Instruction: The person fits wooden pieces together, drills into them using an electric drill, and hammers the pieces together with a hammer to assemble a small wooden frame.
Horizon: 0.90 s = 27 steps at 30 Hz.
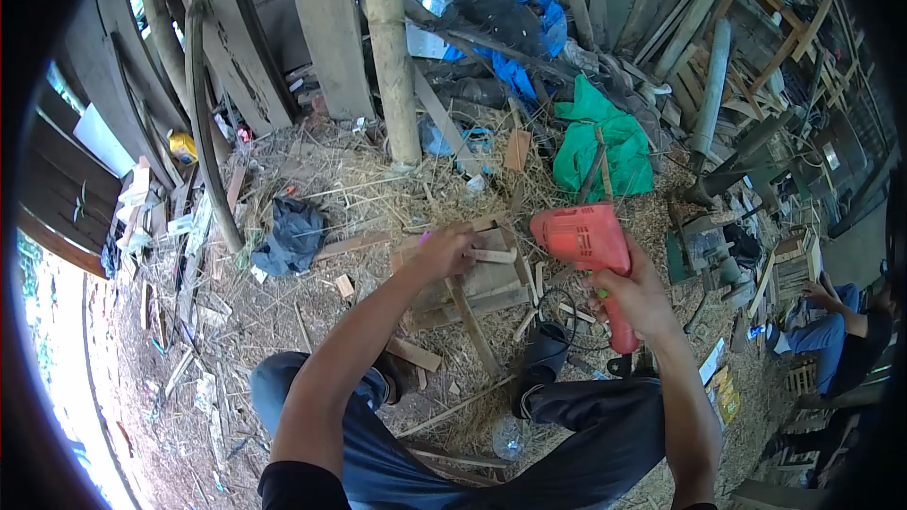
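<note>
My right hand (641,295) is wrapped round the grip of a red power drill (578,232), whose front end points left. Its dark cord (557,316) loops down below the drill. To the left, my left hand (446,251) is closed on a small pale wood strip (493,256), which sticks out to the right of the fingers. Under this hand lies a wooden panel or shallow box (439,307) on the ground between my feet. A narrow wood slat (472,329) slants across its front. The drill's tip does not touch the strip.
Wood scraps and straw cover the ground. Behind stand a wooden post (387,57) and a green sack (605,146). A dark plastic bag (288,238) lies at left. Another person (836,321) sits at the right among timber pieces.
</note>
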Tool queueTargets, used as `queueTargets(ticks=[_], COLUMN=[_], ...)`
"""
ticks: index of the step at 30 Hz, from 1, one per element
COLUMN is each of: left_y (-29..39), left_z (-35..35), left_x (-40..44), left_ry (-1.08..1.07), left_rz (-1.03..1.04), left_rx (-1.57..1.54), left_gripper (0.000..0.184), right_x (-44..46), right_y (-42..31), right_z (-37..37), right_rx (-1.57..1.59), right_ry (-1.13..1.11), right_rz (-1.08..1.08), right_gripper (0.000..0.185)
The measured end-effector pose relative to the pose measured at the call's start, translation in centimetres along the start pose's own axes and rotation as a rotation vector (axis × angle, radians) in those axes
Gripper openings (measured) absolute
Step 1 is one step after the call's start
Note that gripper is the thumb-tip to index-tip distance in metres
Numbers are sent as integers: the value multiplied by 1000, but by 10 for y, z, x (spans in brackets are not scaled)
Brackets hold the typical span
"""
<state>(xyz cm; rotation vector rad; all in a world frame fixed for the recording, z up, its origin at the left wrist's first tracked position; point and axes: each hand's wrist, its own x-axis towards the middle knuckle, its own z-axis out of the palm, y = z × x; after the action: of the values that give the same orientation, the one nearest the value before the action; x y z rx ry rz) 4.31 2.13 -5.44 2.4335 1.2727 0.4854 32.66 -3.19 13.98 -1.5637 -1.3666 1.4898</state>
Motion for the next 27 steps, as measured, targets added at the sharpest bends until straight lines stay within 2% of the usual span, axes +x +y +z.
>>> queueTargets(ticks=[2,3,5,6,8,12,15,18,20,21,24,26,27], left_y=[3,9,31,39,54,99,119,137,145,142,137,139,139], left_z=[-6,-19,-56,-69,-96,-142,-155,-163,-170,-168,-163,-165,-164], left_x=[-2,1,4,3,-1,-19,-29,-27,-25,-26,-24,-24,-24], left_ry=[25,26,-48,-46,61,226,343,360,319,325,325,316,315], left_rz=[-181,-172,-345,-335,-429,-308,-233,-231,-255,-259,-149,-118,-117], left_rx=[-285,-265,-428,-410,-916,-1052,-1131,-1078,-836,-835,-968,-1286,-1289], left_gripper=[26,26,23,23,28,35,34,35,39,39,36,32,32], right_x=[10,13,15,13,9,10,1,-3,0,1,3,-1,-1], right_y=[15,16,12,7,-5,-13,-29,-36,-36,-35,-36,-41,-40], right_z=[1,3,7,10,14,27,38,41,47,50,50,49,48], right_rx=[-13,1,70,82,63,145,290,424,461,460,456,484,481], right_ry=[19,23,80,87,134,165,130,92,58,51,81,86,89], right_rz=[-168,-184,-257,-272,-378,-492,-442,-460,-513,-513,-537,-472,-471], right_gripper=[59,59,61,61,64,67,66,58,50,50,44,44,44])
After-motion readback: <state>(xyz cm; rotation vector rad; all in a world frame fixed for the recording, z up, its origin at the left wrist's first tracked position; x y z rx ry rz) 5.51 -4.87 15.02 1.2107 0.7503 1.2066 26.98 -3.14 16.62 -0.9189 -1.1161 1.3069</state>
